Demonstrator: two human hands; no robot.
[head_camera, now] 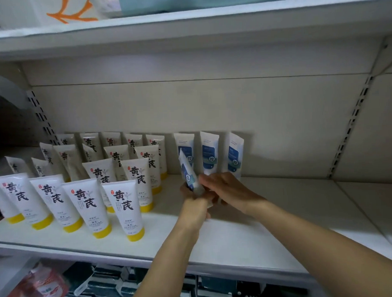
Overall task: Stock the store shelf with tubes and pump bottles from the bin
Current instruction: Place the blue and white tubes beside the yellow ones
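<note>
Holding a blue-and-white tube (188,170) over the white shelf (270,212), the left hand (193,198) has its fingers curled round the tube's lower end, so the tube leans up and to the left with its flat sealed end on top. The right hand (223,187) lies just beside and partly over the left, its fingers bent toward the tube's cap end; whether it grips the tube or only touches it cannot be told, since the two hands overlap there.

Behind the hands, three more blue-and-white tubes (210,152) stand upright on their caps in a row against the shelf's back wall, slightly apart from one another. The held tube partly covers the leftmost of them.

To the left, white tubes with yellow caps (126,208) and large black characters fill the shelf in several rows, all cap-down, the front row near the shelf's edge.

The right part of the shelf is bare board. Below it, a lower shelf holds dark boxes (111,282) and a reddish packet (48,286), both blurred.
</note>
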